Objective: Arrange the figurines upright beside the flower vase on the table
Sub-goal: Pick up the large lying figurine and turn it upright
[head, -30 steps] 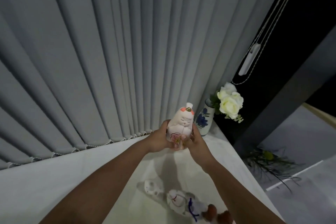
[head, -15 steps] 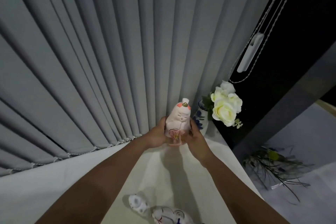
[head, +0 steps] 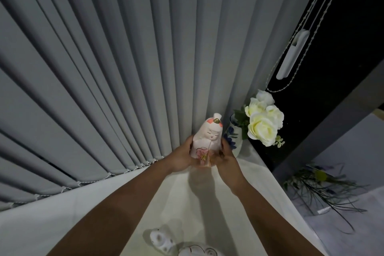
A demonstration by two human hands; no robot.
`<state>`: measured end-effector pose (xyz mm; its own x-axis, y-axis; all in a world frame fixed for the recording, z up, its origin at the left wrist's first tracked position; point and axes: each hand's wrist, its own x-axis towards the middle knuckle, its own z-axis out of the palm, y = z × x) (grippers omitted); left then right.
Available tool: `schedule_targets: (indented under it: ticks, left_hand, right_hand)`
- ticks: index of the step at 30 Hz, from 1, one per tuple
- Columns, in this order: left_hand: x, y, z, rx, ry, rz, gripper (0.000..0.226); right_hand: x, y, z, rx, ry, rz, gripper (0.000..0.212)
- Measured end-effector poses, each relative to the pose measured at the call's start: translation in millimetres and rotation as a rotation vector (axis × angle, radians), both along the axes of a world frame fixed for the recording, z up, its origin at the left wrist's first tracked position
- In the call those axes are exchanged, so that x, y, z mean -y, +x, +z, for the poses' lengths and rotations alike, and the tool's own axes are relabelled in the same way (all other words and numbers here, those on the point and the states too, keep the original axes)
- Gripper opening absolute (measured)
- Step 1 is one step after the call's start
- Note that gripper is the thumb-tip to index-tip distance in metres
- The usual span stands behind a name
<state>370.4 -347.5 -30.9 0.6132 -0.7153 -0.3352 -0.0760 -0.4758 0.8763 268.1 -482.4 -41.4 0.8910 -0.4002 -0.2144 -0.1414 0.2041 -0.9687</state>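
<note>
A pale pink doll figurine [head: 207, 139] with a painted flower stands upright at the back of the white table [head: 104, 203], held between both hands. My left hand [head: 180, 157] grips its left side and my right hand [head: 223, 157] its right side. Just right of it stands the blue-and-white flower vase [head: 234, 137] with cream roses [head: 262, 122]. Two more white figurines lie on the table near the bottom edge: a small one [head: 162, 240] and a larger one [head: 197, 251], partly cut off.
Grey vertical blinds [head: 104, 68] hang right behind the table. A white blind cord handle [head: 293, 56] hangs at the upper right before a dark window. The table's right edge drops to a floor where green stems [head: 320, 185] lie.
The doll figurine moved away from me toward the vase, still upright in both hands. The view tilted up, so the lying figurines slid toward the bottom edge.
</note>
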Motion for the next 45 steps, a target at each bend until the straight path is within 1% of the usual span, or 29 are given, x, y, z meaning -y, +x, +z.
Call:
schedule_targets:
  ticks: [2,4,7,9,10,11,12,13,14,15,16,19,23,27,29,32,34,36,39,41,43,45]
  left_hand:
    - [-1.1,3.6,-1.9,0.011,0.014,-0.014,0.09]
    - [-3.5,7.1,-5.3,0.049,0.046,0.005,0.088]
    - [-7.0,6.9,-7.6,0.088,0.055,0.053,0.079]
    - [-6.9,4.9,-7.5,0.103,0.049,0.085,0.078]
    - [-6.1,4.1,-8.0,0.104,0.049,0.096,0.077]
    - [-5.3,3.5,-9.1,0.105,0.045,0.105,0.077]
    - [-4.3,2.6,-9.4,0.107,0.038,0.11,0.078]
    - [-3.7,2.0,-10.0,0.112,0.041,0.112,0.08]
    - [-2.9,1.6,-10.4,0.117,0.042,0.111,0.081]
    - [-2.3,1.2,-9.7,0.117,0.046,0.109,0.082]
    - [-2.2,1.4,-9.6,0.117,0.051,0.109,0.082]
    - [-2.5,2.7,-10.3,0.104,0.051,0.095,0.084]
    - [-2.5,3.4,-12.2,0.106,0.062,0.079,0.081]
    - [-3.1,-1.7,-13.8,0.134,0.062,0.109,0.079]
    - [-1.9,-10.9,-12.6,0.169,0.077,0.146,0.074]
    - [1.7,-27.8,-13.2,0.224,0.081,0.221,0.057]
    - [2.4,-41.3,-11.2,0.222,0.105,0.254,0.055]
    - [-0.3,-56.4,-8.5,0.253,0.11,0.234,0.06]
    - [-9.5,-76.3,-3.5,0.289,0.132,0.215,0.07]
    - [-14.7,-92.3,4.0,0.287,0.213,0.195,0.067]
    - [-20.4,-106.8,8.3,0.283,0.277,0.113,0.06]
    - [-26.6,-124.5,15.9,0.282,0.303,0.011,0.059]
  right_hand:
    - [-1.7,0.6,0.6,-0.038,-0.081,-0.021,0.065]
    - [-5.8,-0.5,0.8,-0.039,-0.079,-0.051,0.065]
    - [-12.7,-1.9,2.2,-0.085,-0.228,-0.095,0.055]
    - [-13.4,-0.9,0.1,-0.082,-0.273,-0.109,0.052]
    - [-12.9,-0.5,2.0,-0.064,-0.256,-0.098,0.054]
    - [-11.4,0.6,2.6,-0.032,-0.2,-0.08,0.057]
    - [-9.3,1.9,1.9,0.031,-0.101,-0.077,0.06]
    - [-7.9,4.6,0.7,0.073,-0.061,-0.082,0.061]
    - [-7.2,5.7,0.5,0.1,-0.05,-0.099,0.061]
    - [-7.7,4.5,1.6,0.095,-0.083,-0.1,0.06]
    - [-8.9,3.4,3.7,0.082,-0.066,-0.096,0.059]
    - [-14.6,0.8,7.6,-0.069,-0.227,-0.103,0.053]
    - [-18.5,0.2,6.4,-0.075,-0.242,-0.154,0.053]
    - [-18.8,1.1,6.6,-0.102,-0.259,-0.147,0.054]
    - [-19.5,0.3,7.1,-0.124,-0.289,-0.145,0.053]
    - [-21.5,-6.9,8.4,-0.171,-0.325,-0.109,0.049]
    - [-23.4,-17.2,9.1,-0.228,-0.364,-0.068,0.045]
    - [-27.0,-30.7,10.4,-0.27,-0.403,-0.024,0.047]
    - [-32.5,-54.0,13.9,-0.302,-0.473,-0.013,0.052]
    - [-34.1,-70.8,15.9,-0.324,-0.523,-0.008,0.05]
    - [-35.2,-88.6,19.5,-0.384,-0.559,0.01,0.049]
    - [-35.8,-111.6,27.0,-0.404,-0.596,0.011,0.047]
